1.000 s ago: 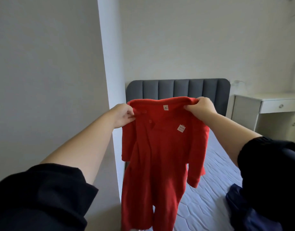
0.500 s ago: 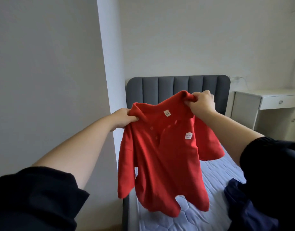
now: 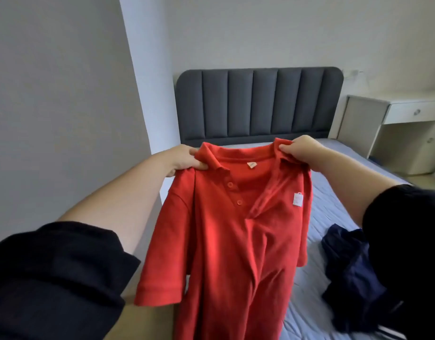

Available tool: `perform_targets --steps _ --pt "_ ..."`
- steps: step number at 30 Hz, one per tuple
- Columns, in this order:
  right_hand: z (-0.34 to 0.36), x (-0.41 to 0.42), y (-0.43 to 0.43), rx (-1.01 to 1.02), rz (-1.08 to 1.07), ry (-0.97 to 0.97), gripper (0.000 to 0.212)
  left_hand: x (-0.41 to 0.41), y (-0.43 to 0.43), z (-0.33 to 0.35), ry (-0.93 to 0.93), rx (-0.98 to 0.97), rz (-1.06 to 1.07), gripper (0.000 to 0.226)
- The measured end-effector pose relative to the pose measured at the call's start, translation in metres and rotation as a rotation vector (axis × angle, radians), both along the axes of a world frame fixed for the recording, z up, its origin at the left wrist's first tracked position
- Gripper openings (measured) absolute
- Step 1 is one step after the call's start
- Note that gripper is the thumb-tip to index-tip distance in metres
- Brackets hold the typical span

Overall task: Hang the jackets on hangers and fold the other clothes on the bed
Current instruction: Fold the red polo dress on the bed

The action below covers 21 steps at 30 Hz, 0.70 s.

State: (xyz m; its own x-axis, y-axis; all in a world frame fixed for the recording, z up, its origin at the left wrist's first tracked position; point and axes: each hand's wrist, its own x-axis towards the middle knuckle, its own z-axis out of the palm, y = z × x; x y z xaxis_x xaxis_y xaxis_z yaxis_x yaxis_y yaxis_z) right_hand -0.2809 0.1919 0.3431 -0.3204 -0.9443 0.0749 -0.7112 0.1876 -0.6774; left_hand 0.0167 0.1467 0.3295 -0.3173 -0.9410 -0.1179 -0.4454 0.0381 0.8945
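Note:
A red polo shirt (image 3: 226, 236) with buttons and a small white chest label hangs spread out in front of me, above the left side of the bed (image 3: 329, 212). My left hand (image 3: 184, 159) pinches its left shoulder by the collar. My right hand (image 3: 301, 150) pinches the right shoulder by the collar. The shirt's front faces me and its lower hem runs out of the frame. A dark navy garment (image 3: 346, 273) lies crumpled on the mattress at the right.
The bed has a grey padded headboard (image 3: 258, 104) against the far wall. A white wall corner (image 3: 147, 94) juts out on the left beside the bed. A white desk with a drawer (image 3: 408, 114) stands at the right.
Both hands have lowered the shirt and drawn its shoulders apart, so it now hangs flatter and wider. The view has tipped down, showing more of the bed.

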Motion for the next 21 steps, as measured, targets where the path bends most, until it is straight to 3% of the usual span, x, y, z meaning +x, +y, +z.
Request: perform_targets --steps 5,8,10,12,15,18,19,21 --pt "-0.081 0.004 -0.025 0.146 0.045 0.336 0.038 -0.015 -0.027 -0.077 -0.713 -0.227 0.153 0.026" --pt "-0.148 0.008 -0.044 0.275 0.033 0.300 0.033 -0.025 -0.045 -0.138 -0.871 -0.218 0.243 0.020" --pt "-0.191 0.009 -0.059 0.399 0.006 0.157 0.035 -0.033 -0.061 -0.180 -0.805 -0.116 0.258 0.014" --pt "-0.218 0.011 -0.075 0.427 -0.036 0.016 0.036 -0.042 -0.079 -0.213 -0.606 0.020 0.299 0.009" --pt "-0.228 0.013 -0.114 0.206 -0.168 0.025 0.024 -0.052 -0.117 -0.230 -0.231 0.141 0.395 0.013" --pt "-0.214 0.021 -0.157 -0.032 -0.176 0.048 0.023 -0.063 -0.161 -0.221 0.039 0.072 0.479 0.017" --pt "-0.209 0.023 -0.170 -0.075 -0.123 0.021 0.031 -0.066 -0.172 -0.212 0.092 0.013 0.479 0.022" --pt "-0.208 0.029 -0.187 -0.085 -0.012 -0.079 0.066 -0.072 -0.186 -0.199 0.180 -0.032 0.374 0.057"
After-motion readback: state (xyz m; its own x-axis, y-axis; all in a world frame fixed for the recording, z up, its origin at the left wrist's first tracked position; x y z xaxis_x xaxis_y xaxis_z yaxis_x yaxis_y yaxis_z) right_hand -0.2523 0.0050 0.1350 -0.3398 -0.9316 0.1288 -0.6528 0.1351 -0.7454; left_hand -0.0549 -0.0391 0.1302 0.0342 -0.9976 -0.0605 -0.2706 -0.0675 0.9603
